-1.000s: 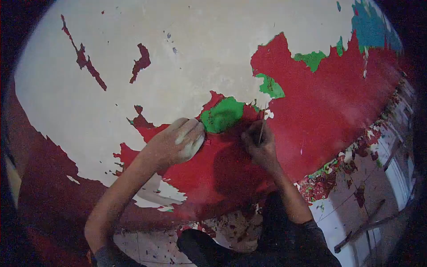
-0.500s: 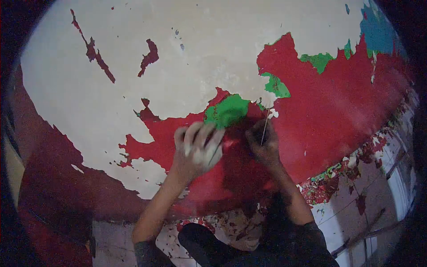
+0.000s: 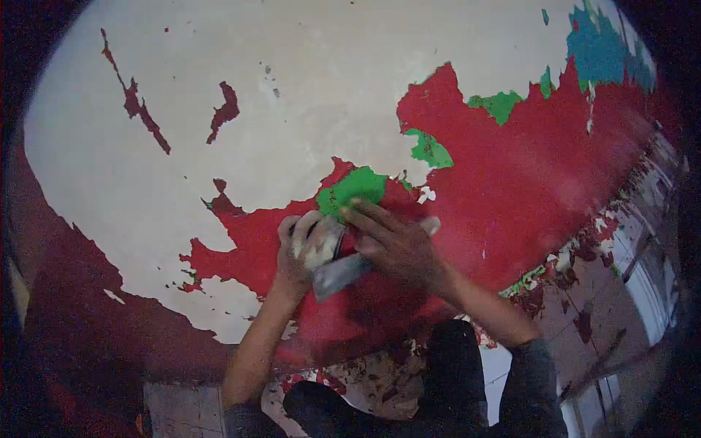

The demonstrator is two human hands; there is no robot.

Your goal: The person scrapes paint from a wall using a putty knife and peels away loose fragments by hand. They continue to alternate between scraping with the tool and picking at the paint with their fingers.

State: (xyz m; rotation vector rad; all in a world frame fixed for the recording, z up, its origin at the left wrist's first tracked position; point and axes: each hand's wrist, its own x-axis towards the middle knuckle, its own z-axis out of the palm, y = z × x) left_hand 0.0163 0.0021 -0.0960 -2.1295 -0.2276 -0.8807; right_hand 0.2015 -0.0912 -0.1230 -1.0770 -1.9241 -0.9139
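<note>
A wall point(image 3: 292, 131) with peeling paint stands close in front of me. My right hand point(image 3: 401, 252) is closed on a paint scraper point(image 3: 342, 277), its wide grey blade tilted down to the left. A pale handle end shows past the far side of that hand. Right beside the blade, my left hand point(image 3: 298, 252) has its fingers curled, with whitish dust on them. Whatever lies within its fingers I cannot make out. Just above both hands is a green paint patch point(image 3: 354, 188), bordered by red paint point(image 3: 504, 197).
Paint flakes point(image 3: 526, 281) lie along the wall's foot on the tiled floor point(image 3: 182, 409). My dark-clothed knees point(image 3: 456, 365) are close below the hands. A blue patch point(image 3: 595, 51) shows at upper right.
My right hand has moved left, and the scraper has turned from edge-on to showing its blade flat. Both hands are now together. The view has shifted slightly to the right.
</note>
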